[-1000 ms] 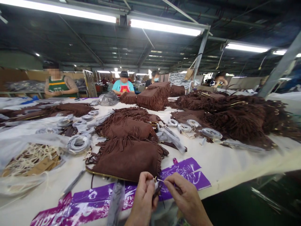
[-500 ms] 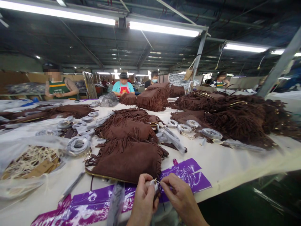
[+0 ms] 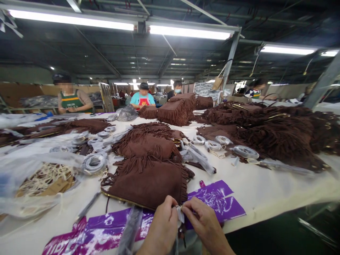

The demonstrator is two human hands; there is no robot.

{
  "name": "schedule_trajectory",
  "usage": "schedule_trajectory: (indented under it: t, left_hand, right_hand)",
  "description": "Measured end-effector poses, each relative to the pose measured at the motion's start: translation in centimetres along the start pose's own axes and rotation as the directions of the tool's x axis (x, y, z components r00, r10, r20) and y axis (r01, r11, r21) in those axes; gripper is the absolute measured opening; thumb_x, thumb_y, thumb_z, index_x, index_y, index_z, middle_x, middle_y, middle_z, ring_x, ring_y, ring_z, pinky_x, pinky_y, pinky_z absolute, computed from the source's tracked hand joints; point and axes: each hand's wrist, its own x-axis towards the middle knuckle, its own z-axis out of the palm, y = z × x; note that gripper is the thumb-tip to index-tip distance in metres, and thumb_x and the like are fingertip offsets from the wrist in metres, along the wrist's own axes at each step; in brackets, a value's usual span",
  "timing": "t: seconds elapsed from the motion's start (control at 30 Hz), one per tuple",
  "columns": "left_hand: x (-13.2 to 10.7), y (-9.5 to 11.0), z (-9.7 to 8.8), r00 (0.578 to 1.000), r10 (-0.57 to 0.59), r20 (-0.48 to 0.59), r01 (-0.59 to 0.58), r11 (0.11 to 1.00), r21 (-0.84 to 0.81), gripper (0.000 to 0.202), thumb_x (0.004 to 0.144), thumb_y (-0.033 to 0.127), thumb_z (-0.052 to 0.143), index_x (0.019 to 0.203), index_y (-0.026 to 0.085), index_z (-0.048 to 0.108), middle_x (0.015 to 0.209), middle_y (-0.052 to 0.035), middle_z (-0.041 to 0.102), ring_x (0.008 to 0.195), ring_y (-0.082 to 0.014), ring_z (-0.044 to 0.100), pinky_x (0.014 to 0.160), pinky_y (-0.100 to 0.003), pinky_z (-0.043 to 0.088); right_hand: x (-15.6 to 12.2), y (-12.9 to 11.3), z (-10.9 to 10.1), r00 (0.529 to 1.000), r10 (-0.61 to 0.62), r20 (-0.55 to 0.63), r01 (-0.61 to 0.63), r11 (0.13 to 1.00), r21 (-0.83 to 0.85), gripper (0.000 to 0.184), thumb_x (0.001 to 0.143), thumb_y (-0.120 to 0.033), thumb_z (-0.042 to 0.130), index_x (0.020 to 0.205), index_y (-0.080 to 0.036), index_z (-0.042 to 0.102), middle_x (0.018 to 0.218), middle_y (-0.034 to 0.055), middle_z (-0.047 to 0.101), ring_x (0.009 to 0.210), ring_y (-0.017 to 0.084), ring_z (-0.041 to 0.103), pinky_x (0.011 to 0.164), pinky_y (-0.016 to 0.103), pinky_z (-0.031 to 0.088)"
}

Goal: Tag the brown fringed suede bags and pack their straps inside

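At the table's front edge my left hand (image 3: 162, 224) is closed, thumb and fingers gripping a small white-wrapped piece (image 3: 180, 214). Close by on its right, my right hand (image 3: 203, 220) pinches the upper edge of that piece between thumb and fingertips. What exactly lies inside the wrapping is hidden; a dark end hangs below the fingers. Just beyond both hands lies a brown fringed bag (image 3: 148, 182) with a gold zipper along its near edge. Under and beside the hands is a purple plastic sheet (image 3: 216, 200).
Plastic-wrapped coiled straps (image 3: 93, 163) lie left, near a clear bag of cream cords (image 3: 45, 179). More fringed bags (image 3: 276, 131) are heaped at the right, others (image 3: 176, 109) at the back. Several co-workers stand across the white table (image 3: 265, 187), one in a green apron (image 3: 71, 101).
My hands have drawn closer together on the wrapped piece. The gold metal bit and thin strand between them are now covered by the fingers. The view has shifted slightly left.
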Motion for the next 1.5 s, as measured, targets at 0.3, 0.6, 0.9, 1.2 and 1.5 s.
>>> schedule_trajectory:
  t: [0.3,0.6,0.9,1.2,1.5]
  left_hand:
    - [1.1,0.6,0.1,0.999,0.028,0.016,-0.032,0.956,0.291,0.018,0.09,0.023,0.036,0.074,0.022,0.044,0.062,0.0034,0.054,0.055,-0.0144,0.052,0.054,-0.023,0.036]
    - [-0.1,3.5,0.0,0.988,0.143,-0.052,-0.026,0.497,0.868,0.023,0.094,0.013,0.031,0.091,0.021,0.052,0.079,-0.0044,0.064,0.074,-0.0215,0.063,0.059,-0.029,0.027]
    - [0.7,3.1,0.0,0.913,0.406,-0.041,-0.308,0.751,0.584,0.024,0.095,0.022,0.031,0.074,0.022,0.042,0.074,0.0002,0.05,0.068,-0.0158,0.049,0.064,-0.026,0.033]
    - [1.3,1.4,0.1,0.943,0.327,-0.058,-0.298,0.91,0.288,0.008,0.081,0.024,0.057,0.077,0.017,0.059,0.076,-0.0015,0.06,0.071,-0.0157,0.055,0.064,-0.024,0.04]
    - [1.7,1.0,0.6,0.918,0.384,-0.097,-0.319,0.863,0.392,0.02,0.081,0.02,0.051,0.065,0.017,0.063,0.072,-0.0029,0.064,0.069,-0.0162,0.057,0.065,-0.025,0.038]
  right_hand:
    - [-0.1,0.4,0.6,1.0,0.018,0.017,-0.019,0.999,0.05,0.026,0.095,-0.03,0.048,0.074,-0.021,0.059,0.071,-0.0008,0.058,0.067,0.017,0.058,0.063,0.027,0.041]
    - [0.3,0.8,-0.8,0.988,0.153,0.022,-0.155,0.972,0.174,0.027,0.095,-0.039,0.043,0.09,-0.022,0.063,0.07,-0.0004,0.06,0.063,0.019,0.059,0.063,0.029,0.044]
    - [2.6,-1.3,-0.9,0.997,0.014,0.079,-0.035,0.962,0.271,0.02,0.089,-0.028,0.052,0.073,-0.021,0.061,0.074,0.0002,0.059,0.072,0.018,0.056,0.067,0.028,0.041]
    - [2.3,-0.4,-0.3,0.984,0.173,0.046,-0.178,0.904,0.388,0.024,0.088,-0.037,0.054,0.071,-0.021,0.057,0.069,-0.0015,0.055,0.068,0.018,0.053,0.064,0.028,0.039]
    - [2.2,-0.3,-0.4,0.989,0.144,0.014,-0.14,0.934,0.328,0.026,0.09,-0.037,0.051,0.069,-0.021,0.054,0.068,-0.0015,0.053,0.066,0.018,0.051,0.061,0.028,0.038]
